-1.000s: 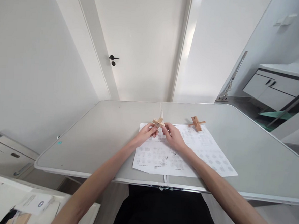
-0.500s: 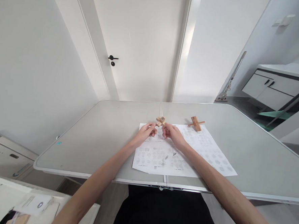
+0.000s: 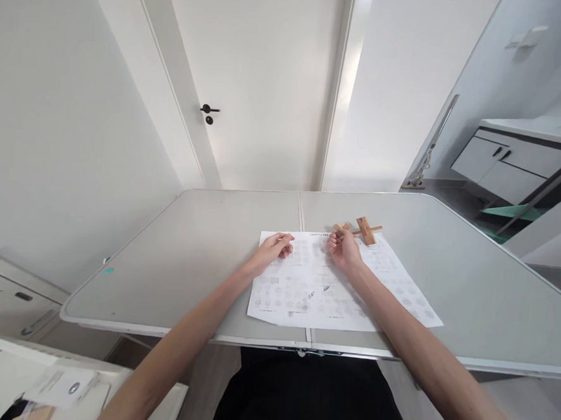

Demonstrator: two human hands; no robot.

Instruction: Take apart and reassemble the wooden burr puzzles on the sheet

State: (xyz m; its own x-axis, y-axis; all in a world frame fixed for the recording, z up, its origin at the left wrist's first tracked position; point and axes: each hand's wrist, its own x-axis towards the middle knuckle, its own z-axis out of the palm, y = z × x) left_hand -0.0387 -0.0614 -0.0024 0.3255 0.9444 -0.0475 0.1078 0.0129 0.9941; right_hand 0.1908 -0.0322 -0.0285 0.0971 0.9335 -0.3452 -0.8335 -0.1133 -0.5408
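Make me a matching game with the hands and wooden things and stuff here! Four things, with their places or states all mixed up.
1. left hand
2. orange-brown wooden cross
3. white printed paper sheet
4. black door handle

A. lying flat on the grey table
B. on the white door
C. no wooden piece seen in its fingers
D. beside the small pale wooden piece in the right hand

Right pairs: 1-C, 2-D, 3-A, 4-B
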